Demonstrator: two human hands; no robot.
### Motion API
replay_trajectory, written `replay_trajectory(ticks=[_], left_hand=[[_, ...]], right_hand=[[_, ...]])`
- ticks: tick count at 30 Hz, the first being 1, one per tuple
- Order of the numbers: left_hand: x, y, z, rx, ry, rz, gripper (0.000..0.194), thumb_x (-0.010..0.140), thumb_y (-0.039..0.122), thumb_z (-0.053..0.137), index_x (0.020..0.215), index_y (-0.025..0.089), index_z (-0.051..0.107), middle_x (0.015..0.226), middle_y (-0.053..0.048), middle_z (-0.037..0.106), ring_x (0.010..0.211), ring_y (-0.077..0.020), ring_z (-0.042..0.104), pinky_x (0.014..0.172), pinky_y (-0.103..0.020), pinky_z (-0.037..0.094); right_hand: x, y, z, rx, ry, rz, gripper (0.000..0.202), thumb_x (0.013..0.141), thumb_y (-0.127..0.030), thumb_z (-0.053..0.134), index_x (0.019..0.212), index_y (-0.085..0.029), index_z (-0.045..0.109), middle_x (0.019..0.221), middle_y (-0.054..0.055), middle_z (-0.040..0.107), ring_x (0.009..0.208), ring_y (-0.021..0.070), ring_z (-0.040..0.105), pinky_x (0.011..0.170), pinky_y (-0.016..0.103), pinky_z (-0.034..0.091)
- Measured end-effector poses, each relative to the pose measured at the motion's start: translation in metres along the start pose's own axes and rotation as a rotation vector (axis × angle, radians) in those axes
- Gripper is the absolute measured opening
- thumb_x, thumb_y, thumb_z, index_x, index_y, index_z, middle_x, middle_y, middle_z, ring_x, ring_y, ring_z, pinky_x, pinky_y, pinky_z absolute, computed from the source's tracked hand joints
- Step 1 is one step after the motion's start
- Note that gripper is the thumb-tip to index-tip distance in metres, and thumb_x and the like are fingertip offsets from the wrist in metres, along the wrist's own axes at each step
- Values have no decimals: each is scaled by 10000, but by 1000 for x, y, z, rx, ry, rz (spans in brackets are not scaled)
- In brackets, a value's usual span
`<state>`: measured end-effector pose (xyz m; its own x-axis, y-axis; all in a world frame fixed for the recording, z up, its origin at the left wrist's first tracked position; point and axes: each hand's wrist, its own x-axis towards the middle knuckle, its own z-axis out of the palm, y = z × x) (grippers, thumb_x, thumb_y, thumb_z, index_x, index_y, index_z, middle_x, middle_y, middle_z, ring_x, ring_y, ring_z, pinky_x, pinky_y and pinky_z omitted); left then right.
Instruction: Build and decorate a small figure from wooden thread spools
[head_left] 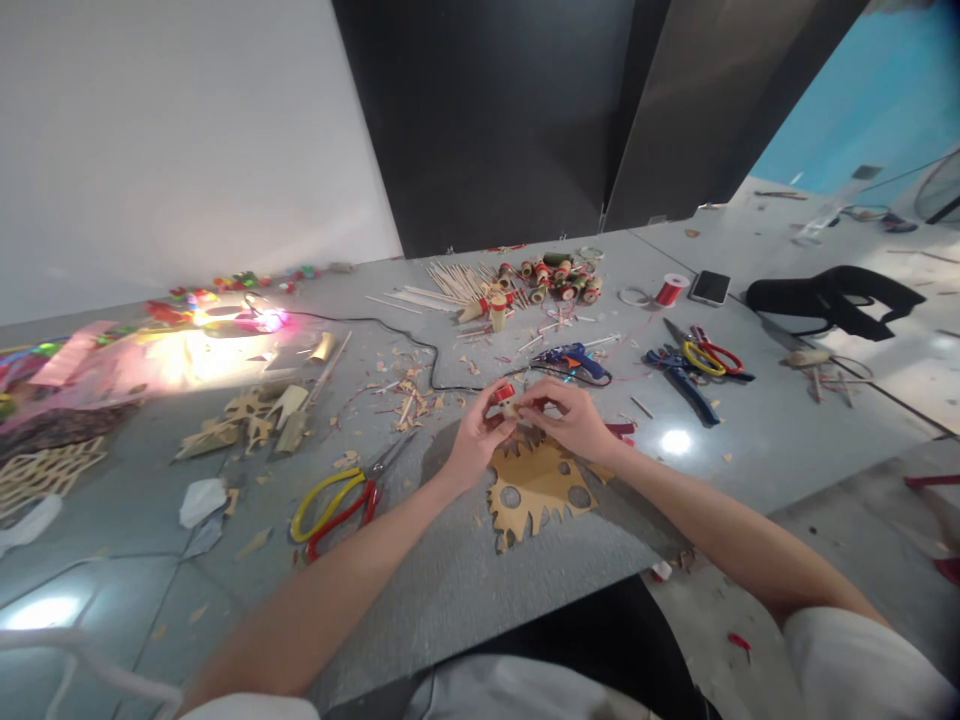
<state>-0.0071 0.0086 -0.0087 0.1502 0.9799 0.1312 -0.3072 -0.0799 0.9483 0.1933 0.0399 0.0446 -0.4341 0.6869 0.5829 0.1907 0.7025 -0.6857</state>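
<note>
Near the middle of the table, my left hand (478, 440) is closed on a small red and white piece (504, 397), holding it up above the surface. My right hand (568, 414) meets it from the right, thumb and fingers pinched together at the piece's right side; what they grip is too small to make out. Just below both hands lies a tan sheet (538, 485) with jagged edges and round holes. A blue glue gun (574, 360) rests behind my right hand.
Scissors with yellow and red handles (337, 508) lie left of my hands. Behind are thin sticks (450, 283) and several red-banded pieces (559, 278). To the right are a red spool (671, 290), a phone (710, 288), pliers (684, 385) and a black object (832, 298).
</note>
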Motion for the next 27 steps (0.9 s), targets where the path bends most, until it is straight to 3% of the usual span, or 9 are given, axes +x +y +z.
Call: replay_trajectory(ticks=[6,10,17,27], left_hand=[[1,2,3,-29,-11,-2,764,850,416,882,1543,304,579,1390,-119,625,835,-138,625,688,-262,517],[0,3,3,-40,-12,-13,770,852,417,877,1549,297,573,1354,-119,634,790,-124,595,656,-256,496],[-1,6,6,-53,-20,-13,742,872,405,859,1547,286,573,1304,-106,639,758,-109,589,631,-256,478],[0,4,5,-64,-23,-2,719,861,402,867,1509,274,583,1281,-98,644,726,-96,577,597,-239,454]], right_hand=[[-4,11,-1,-173,29,-268,170,1071,-260,654,1154,-225,799,1053,85,739,925,184,726,809,339,635],[-8,15,-8,-348,-60,-409,207,1087,-224,617,1218,-205,776,1093,109,722,971,201,719,837,364,641],[-4,8,-16,-583,-175,-529,209,1095,-222,594,1227,-185,752,1087,112,707,986,225,692,864,419,643],[-6,9,-15,-540,-146,-513,285,1077,-184,601,1345,-174,699,1087,121,710,976,232,695,852,419,643]])
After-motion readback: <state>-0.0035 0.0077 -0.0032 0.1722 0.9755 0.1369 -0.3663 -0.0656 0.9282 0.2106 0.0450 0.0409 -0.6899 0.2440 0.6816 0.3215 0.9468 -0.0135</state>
